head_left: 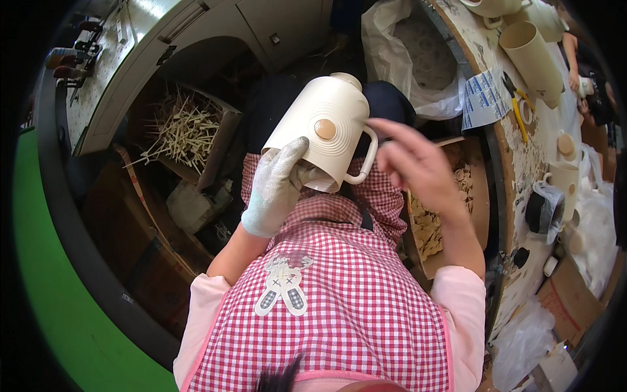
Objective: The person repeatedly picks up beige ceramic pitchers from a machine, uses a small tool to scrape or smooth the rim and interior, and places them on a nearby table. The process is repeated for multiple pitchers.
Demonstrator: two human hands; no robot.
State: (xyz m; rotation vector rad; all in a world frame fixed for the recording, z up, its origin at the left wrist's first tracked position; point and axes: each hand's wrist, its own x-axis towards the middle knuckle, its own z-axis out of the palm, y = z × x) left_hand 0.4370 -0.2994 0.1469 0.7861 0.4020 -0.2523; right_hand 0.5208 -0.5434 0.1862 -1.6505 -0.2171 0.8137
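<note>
A: Centre of the view: a cream plastic jug body (330,130), ribbed, with a round tan disc on its side and a loop handle (368,157) on the right. Held up over the lap, tilted, its top end pointing away toward the upper right.

B: Who has it?

A: The left hand (275,186), in a grey-white work glove. Fingers curl around the lower open end of the jug, gripping the rim; the thumb end looks tucked inside.

B: And the right hand (418,163)?

A: Bare, raised just beside the handle, fingers loosely bent and slightly blurred. It holds nothing that I can see. Whether the fingertips touch the handle, I cannot tell.

B: Below the jug?

A: A red-and-white checked apron (339,294) with a small cartoon patch, pink sleeves on both sides.

B: Surroundings?

A: To the right of the lap, a round tub (480,196) with tan discs heaped inside. Past it, a cluttered workbench (522,157): cream cylinders (532,62), more jug parts, a yellow-handled tool (519,111), a blue-and-white printed sheet (483,98). A white plastic bag (392,52) sits above the jug in the view. To the left, a cardboard box (196,130) full of pale plastic sticks. Another person's arm shows at the far upper right, well apart.
</note>
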